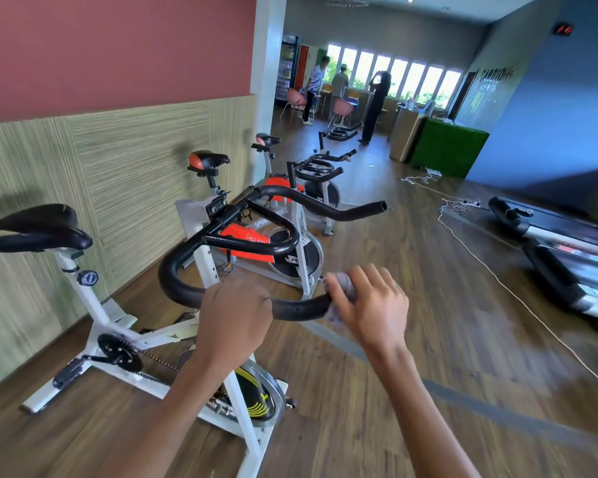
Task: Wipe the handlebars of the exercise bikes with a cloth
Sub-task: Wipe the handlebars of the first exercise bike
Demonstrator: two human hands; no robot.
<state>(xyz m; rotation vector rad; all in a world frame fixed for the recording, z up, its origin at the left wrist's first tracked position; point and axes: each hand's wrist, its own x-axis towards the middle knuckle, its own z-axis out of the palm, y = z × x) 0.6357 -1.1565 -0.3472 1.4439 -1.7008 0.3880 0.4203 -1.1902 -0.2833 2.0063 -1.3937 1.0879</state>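
Step in hand: wiping the near grip of the closest bike's handlebar point(292, 310). The right hand point(370, 305) is closed around a pale cloth point(342, 291), bunched over the tip of that black bar. The left hand point(233, 315) is clasped on the same bar just beside it, apparently steadying it. The far arm of the handlebar point(325, 205) is untouched by either hand.

Judgement: the work is at an early stage. The next move calls for drawing the cloth back along the curve, with the left hand giving way, then crossing to the far arm.

Surface: the bar covering looks like dark foam or rubber, slightly pitted near the end; it will likely drag on the cloth.

Room: wood-look floor point(377, 374), a row of further bikes point(311, 188) along the wall, a loose white cable point(491, 267) across the floor, a treadmill point(567, 257) to the right, people point(377, 105) near the far windows.
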